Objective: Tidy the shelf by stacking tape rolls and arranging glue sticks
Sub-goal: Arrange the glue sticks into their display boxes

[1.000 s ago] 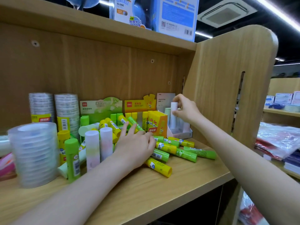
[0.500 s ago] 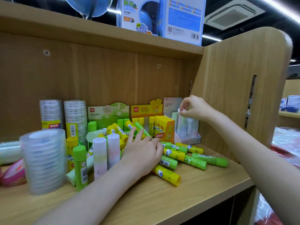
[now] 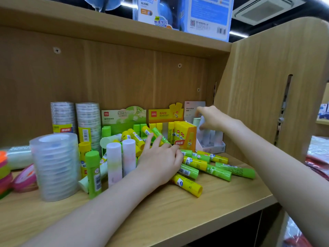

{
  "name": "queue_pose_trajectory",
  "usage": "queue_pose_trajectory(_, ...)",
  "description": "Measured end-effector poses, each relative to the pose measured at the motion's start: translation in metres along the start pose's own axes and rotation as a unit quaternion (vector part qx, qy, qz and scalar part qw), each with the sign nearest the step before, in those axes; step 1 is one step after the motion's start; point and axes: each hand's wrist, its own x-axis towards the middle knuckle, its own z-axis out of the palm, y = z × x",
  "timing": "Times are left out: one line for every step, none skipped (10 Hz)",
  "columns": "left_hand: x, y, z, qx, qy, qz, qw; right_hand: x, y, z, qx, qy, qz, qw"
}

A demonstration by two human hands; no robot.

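Wooden shelf (image 3: 178, 214) fills the head view, its board strewn with green and yellow glue sticks (image 3: 204, 166), some lying loose, others upright in display boxes (image 3: 169, 122) at the back. Clear tape stack (image 3: 55, 166) stands at the left front, two more stacks (image 3: 76, 120) behind it. Left hand (image 3: 160, 163) rests on the loose sticks, fingers spread. Right hand (image 3: 215, 118) reaches into the white box (image 3: 211, 141), fingers curled over pale sticks there; whether it grips one is unclear.
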Motion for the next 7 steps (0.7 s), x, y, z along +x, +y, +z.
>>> queue_pose_trajectory(-0.001, 0.0, 0.0, 0.001, 0.0, 0.0, 1.0, -0.002, -0.003, 0.001, 0.006, 0.003, 0.005, 1.0)
queue_pose_trajectory(-0.001, 0.0, 0.0, 0.001, -0.001, 0.0, 1.0, -0.003, -0.007, 0.003, -0.016, 0.028, 0.003, 0.999)
queue_pose_trajectory(0.0, 0.0, 0.001, 0.002, -0.002, -0.001, 1.0, -0.001, -0.009, 0.005, -0.044, 0.028, 0.007, 0.999)
queue_pose_trajectory(0.0, 0.0, 0.001, 0.002, -0.002, -0.002, 1.0, 0.003, -0.009, 0.01, -0.084, 0.053, -0.002, 0.995)
queue_pose_trajectory(0.0, 0.0, 0.0, 0.002, 0.0, -0.004, 1.0, 0.003, -0.007, 0.016, -0.135, 0.112, -0.024, 0.984)
queue_pose_trajectory(0.0, 0.0, 0.001, 0.004, -0.002, -0.005, 1.0, 0.002, -0.002, 0.019, -0.14, 0.123, -0.009, 0.983)
queue_pose_trajectory(0.0, 0.0, 0.001, 0.0, -0.004, -0.005, 1.0, 0.003, 0.002, 0.016, -0.101, 0.092, 0.007, 0.991)
